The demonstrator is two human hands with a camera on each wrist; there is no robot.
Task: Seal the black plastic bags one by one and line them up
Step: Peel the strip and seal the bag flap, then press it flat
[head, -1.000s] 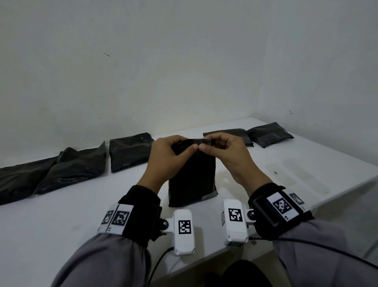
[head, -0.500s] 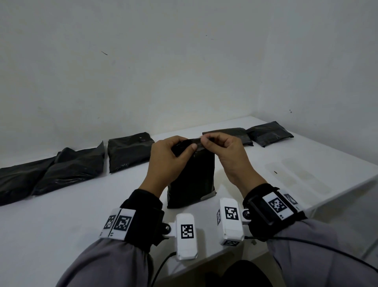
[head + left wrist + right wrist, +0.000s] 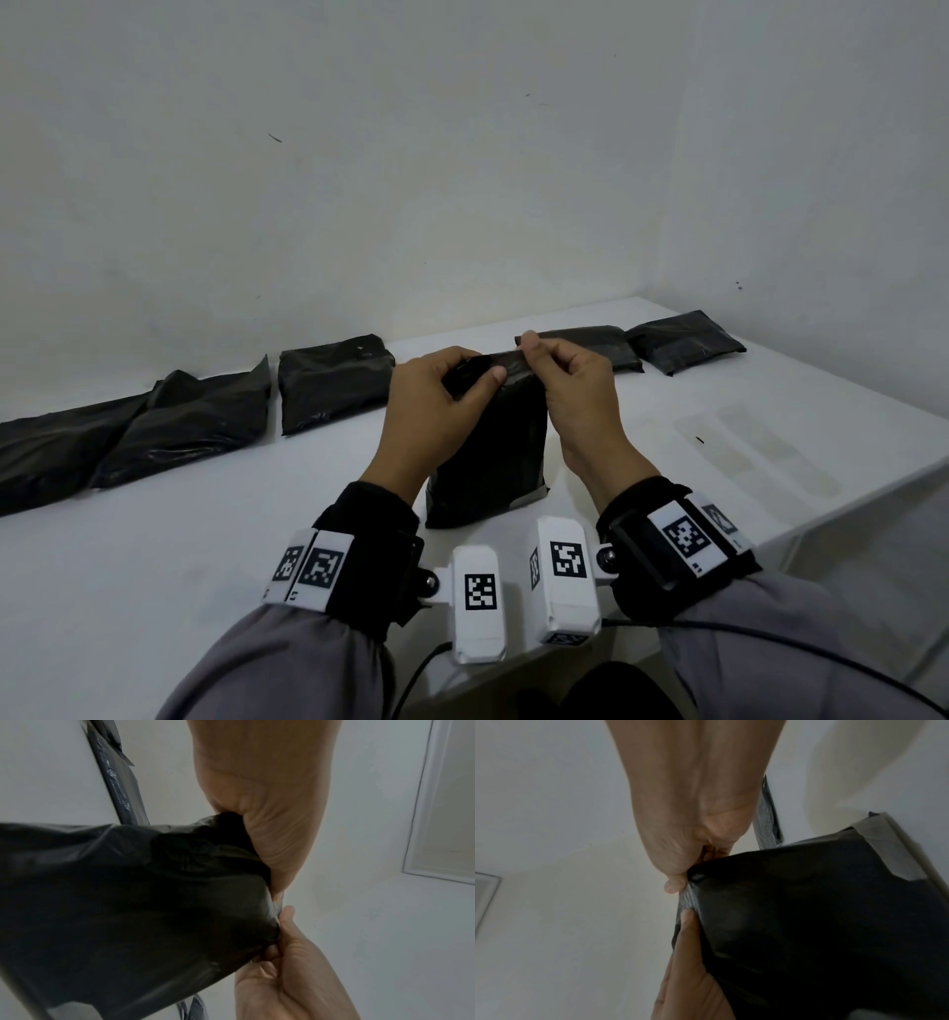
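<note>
A: Now, hands?
B: Left hand [image 3: 431,406] and right hand [image 3: 575,390] both pinch the top edge of one bag [image 3: 488,457], fingers curled tight on the folded plastic.
A: Bag's position?
B: Upright on the table [image 3: 154,539], near the front edge. Other bags lie along the wall: three left [image 3: 328,380], two right [image 3: 683,342].

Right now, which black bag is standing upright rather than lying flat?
The bag in the middle, pinched at its top edge by the left hand and right hand. The other bags lie flat along the back of the table.
</note>
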